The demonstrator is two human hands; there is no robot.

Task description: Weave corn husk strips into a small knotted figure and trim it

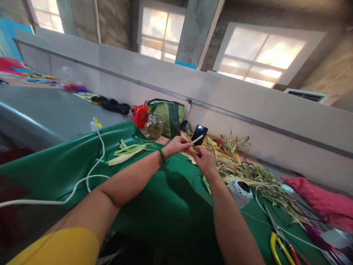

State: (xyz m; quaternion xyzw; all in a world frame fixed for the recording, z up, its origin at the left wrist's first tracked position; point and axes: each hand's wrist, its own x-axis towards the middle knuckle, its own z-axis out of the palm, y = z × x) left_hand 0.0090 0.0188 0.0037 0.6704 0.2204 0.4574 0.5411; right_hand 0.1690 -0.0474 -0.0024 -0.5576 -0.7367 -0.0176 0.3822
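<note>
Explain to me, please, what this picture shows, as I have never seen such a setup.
There is no machine: these are a person's bare hands, seen by a camera worn on their head. The left hand pinches a pale strip; the right hand is close beside it, its hold hard to see. On the green sheet are greenish leaves at left, with a white spool and scissors at right, near heaped dry plant strips. Beyond are a glass mug and a phone.

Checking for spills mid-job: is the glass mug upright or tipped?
Upright: the glass mug stands with its rim at the top and its contents lower inside.
</note>
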